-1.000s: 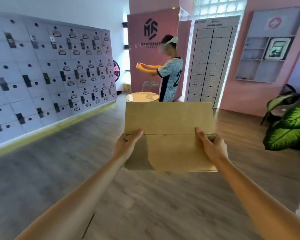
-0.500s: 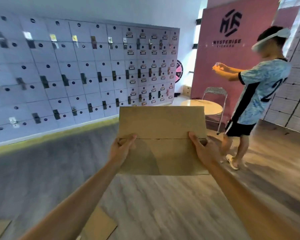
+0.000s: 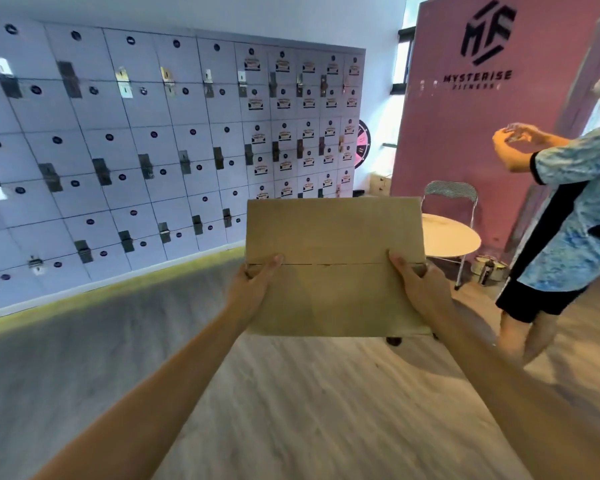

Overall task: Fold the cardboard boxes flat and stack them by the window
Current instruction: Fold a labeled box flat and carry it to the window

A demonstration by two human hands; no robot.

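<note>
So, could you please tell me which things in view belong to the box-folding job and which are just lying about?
Part of the job:
- flattened cardboard box, held up in front
- left hand, gripping its left edge
- right hand, gripping its right edge

Just lying about:
- round white table
- folding chair
- wall of lockers
- pink sign panel
- another person

Flattened cardboard box held up by left hand and right hand at its side edges, wall of lockers behind, another person beside a round white table
</note>
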